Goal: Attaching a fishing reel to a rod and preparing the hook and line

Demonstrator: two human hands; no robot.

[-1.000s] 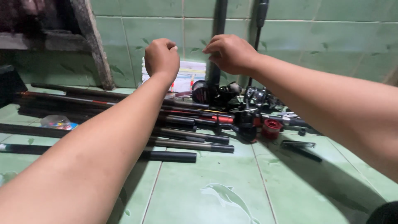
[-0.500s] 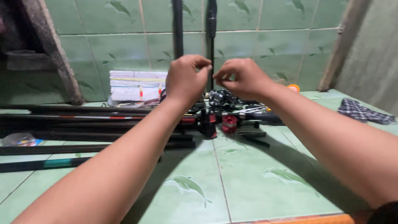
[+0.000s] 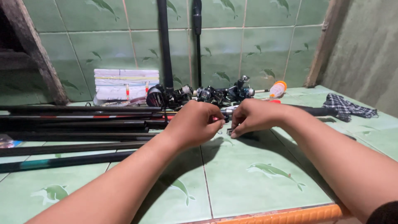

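Lowered hands (image 3: 224,120) over hidden part

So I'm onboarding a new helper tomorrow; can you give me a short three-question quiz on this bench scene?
1. True or false: the left hand and right hand are close together over the fishing rods.
2. What lies at the far right of the tiled surface? A) checked cloth B) hammer C) bucket
3. What colour is the cap of the small bottle?

Key: 1 true; 2 A, the checked cloth; 3 orange.
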